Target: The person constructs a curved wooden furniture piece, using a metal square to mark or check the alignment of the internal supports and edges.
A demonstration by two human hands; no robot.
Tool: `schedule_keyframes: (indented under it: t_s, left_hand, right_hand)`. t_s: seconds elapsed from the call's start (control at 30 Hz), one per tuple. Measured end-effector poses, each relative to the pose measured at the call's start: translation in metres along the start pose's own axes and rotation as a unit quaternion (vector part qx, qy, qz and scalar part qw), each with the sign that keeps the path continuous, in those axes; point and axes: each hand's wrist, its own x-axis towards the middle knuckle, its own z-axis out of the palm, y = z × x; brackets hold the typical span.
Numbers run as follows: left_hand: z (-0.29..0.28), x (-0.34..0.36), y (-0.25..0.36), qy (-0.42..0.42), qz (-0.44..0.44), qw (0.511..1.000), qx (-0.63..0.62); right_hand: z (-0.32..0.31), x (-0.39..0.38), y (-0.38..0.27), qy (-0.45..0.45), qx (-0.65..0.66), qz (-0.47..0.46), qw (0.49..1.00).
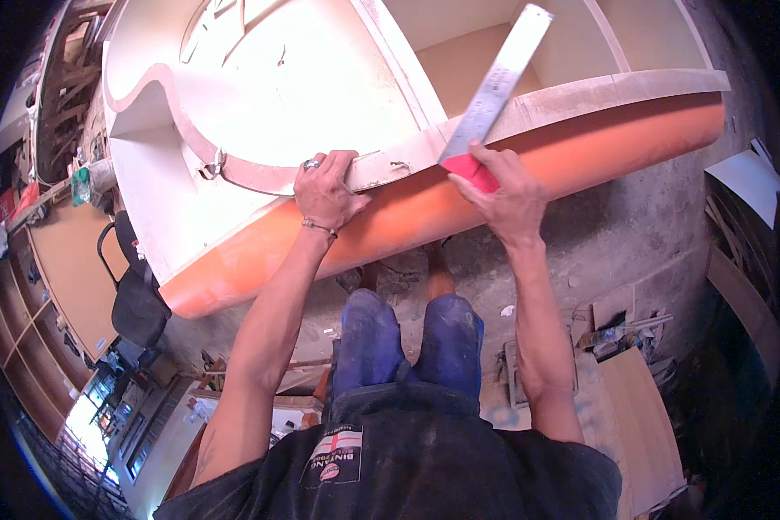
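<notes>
A large curved counter carcass lies in front of me, with a pale wooden rim [572,102] and a smooth orange front panel [425,208]. My left hand [328,186] is curled over this rim, thumb on the near side; it wears a ring and a bracelet. In my right hand [510,192] is a try square, gripped by its red handle [477,173]. The square's steel blade [500,87] points up and to the right, crossing over the rim. Where the red handle meets the rim, my fingers partly cover it.
White inner panels [390,61] divide the carcass into compartments. A black chair [139,295] stands at the left beside a tan board [74,269]. Wood scraps [624,329] and sheets lie on the concrete floor at the right. A metal clip-like piece [213,165] sits at the curved rim.
</notes>
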Motion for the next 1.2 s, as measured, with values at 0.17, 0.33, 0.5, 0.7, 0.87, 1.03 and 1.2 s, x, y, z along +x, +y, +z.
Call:
schedule_keyframes:
  t_s: [0.17,0.33,0.5,0.7,0.87,1.03,1.2]
  left_hand:
    - [0.002,0.0,0.001,0.008,-0.004,1.0,-0.004]
    - [0.003,0.001,0.002,0.015,-0.013,1.0,-0.015]
    - [-0.003,0.002,0.002,-0.008,-0.016,1.0,-0.006]
    - [-0.002,-0.001,0.005,0.0,-0.02,0.999,-0.027]
    - [-0.004,0.002,0.004,0.002,-0.025,1.0,-0.018]
    - [-0.003,0.0,0.001,0.007,-0.016,1.0,-0.021]
    - [0.0,-0.001,0.004,-0.005,-0.024,1.0,-0.016]
  right_hand:
    - [0.007,-0.04,-0.005,-0.023,-0.017,-0.018,0.999]
    - [0.018,-0.029,-0.019,-0.006,0.0,-0.013,1.0]
    - [0.006,-0.038,-0.02,-0.043,-0.006,-0.003,0.999]
    - [0.012,-0.032,-0.017,-0.046,-0.01,-0.028,0.999]
    - [0.017,-0.032,-0.025,-0.051,-0.011,-0.02,0.998]
    - [0.02,-0.035,-0.027,-0.065,-0.011,-0.027,0.997]
    - [0.034,-0.028,-0.043,-0.048,-0.016,-0.006,0.999]
